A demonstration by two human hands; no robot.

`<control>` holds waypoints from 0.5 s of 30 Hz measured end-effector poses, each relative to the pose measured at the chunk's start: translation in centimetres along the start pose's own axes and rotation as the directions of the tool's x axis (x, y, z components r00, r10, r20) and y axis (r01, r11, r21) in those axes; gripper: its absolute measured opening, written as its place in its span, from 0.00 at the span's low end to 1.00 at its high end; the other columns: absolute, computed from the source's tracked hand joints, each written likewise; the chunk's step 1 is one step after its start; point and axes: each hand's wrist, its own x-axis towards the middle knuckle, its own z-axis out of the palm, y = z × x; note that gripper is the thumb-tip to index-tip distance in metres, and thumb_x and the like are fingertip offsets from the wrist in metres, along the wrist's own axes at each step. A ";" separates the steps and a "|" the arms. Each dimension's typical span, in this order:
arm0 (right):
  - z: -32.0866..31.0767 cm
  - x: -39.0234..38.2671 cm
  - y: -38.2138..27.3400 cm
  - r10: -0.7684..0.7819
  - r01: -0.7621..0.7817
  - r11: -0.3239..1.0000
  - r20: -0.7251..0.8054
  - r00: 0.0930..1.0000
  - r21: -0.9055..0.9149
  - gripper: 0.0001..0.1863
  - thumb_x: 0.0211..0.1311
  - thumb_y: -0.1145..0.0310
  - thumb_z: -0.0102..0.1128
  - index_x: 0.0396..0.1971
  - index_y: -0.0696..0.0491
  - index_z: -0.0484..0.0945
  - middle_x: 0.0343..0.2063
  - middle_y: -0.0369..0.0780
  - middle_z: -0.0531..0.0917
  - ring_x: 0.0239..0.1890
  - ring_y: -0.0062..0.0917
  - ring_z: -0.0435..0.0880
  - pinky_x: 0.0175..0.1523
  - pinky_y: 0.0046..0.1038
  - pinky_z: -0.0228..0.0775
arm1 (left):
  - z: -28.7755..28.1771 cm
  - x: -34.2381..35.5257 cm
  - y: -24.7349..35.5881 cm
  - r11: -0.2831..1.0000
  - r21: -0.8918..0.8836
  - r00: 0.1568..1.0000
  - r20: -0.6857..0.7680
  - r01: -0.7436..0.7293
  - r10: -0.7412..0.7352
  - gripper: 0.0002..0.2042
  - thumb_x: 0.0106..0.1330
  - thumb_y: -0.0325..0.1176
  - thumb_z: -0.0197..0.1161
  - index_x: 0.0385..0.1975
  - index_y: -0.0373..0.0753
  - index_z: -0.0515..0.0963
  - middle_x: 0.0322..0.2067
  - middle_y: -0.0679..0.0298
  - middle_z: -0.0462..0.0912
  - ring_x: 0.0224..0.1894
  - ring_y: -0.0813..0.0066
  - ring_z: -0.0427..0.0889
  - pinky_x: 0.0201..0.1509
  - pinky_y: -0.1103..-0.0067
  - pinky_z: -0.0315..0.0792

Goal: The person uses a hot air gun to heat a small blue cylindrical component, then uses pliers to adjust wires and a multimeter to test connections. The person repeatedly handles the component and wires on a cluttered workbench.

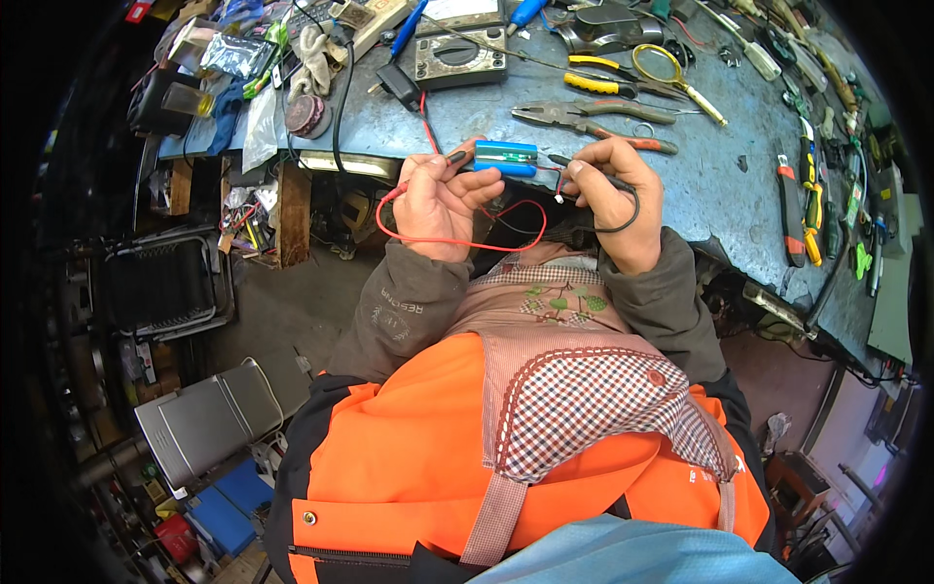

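Note:
A blue battery pack with a green circuit strip lies between my hands at the bench's front edge. My left hand is closed in a pinch on a red-cabled test probe, its fingertips by the pack's left end. The fingers hide part of that probe, and contact with the pack is unclear. In my right hand a black test probe is gripped, pointing at the pack's right end. Thin wires with a small white connector hang below the pack. A red cable loops beneath my left hand.
On the blue bench stands an analog multimeter beyond the pack. Pliers, yellow-handled pliers and a magnifying glass lie to the far right. More hand tools line the right side. Clutter fills the far left.

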 end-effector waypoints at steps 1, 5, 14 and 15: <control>0.2 0.0 -0.1 -0.015 0.015 1.000 -0.020 1.000 0.015 0.06 0.70 0.72 0.63 0.38 0.60 0.81 0.28 0.35 0.85 0.30 0.14 0.81 0.35 0.21 0.72 | 0.0 0.0 0.0 1.000 -0.001 1.000 0.000 -0.001 0.001 0.06 0.79 0.32 0.52 0.46 0.38 0.64 0.56 0.36 0.82 0.41 0.43 0.92 0.44 0.56 0.92; 0.1 0.0 0.1 -0.022 0.022 1.000 -0.017 1.000 0.011 0.06 0.70 0.73 0.63 0.38 0.60 0.81 0.28 0.35 0.85 0.30 0.14 0.81 0.35 0.21 0.72 | 0.1 0.0 0.0 1.000 0.000 1.000 0.000 -0.001 0.001 0.06 0.79 0.32 0.51 0.45 0.38 0.64 0.55 0.37 0.82 0.41 0.43 0.92 0.44 0.56 0.92; -0.4 0.0 0.3 0.013 -0.013 1.000 0.038 0.999 -0.012 0.05 0.73 0.71 0.62 0.42 0.56 0.81 0.36 0.36 0.88 0.37 0.17 0.86 0.41 0.20 0.74 | 0.2 0.0 0.0 1.000 0.013 1.000 -0.010 -0.004 0.004 0.06 0.79 0.32 0.52 0.45 0.38 0.65 0.55 0.38 0.82 0.41 0.43 0.92 0.45 0.56 0.92; -0.4 0.0 0.3 0.009 -0.008 1.000 0.038 0.999 -0.013 0.05 0.73 0.71 0.62 0.42 0.56 0.81 0.36 0.36 0.88 0.37 0.17 0.86 0.41 0.20 0.74 | 0.2 0.0 0.0 1.000 0.012 1.000 -0.012 -0.004 0.004 0.06 0.79 0.33 0.52 0.45 0.38 0.65 0.55 0.38 0.82 0.41 0.44 0.92 0.45 0.56 0.92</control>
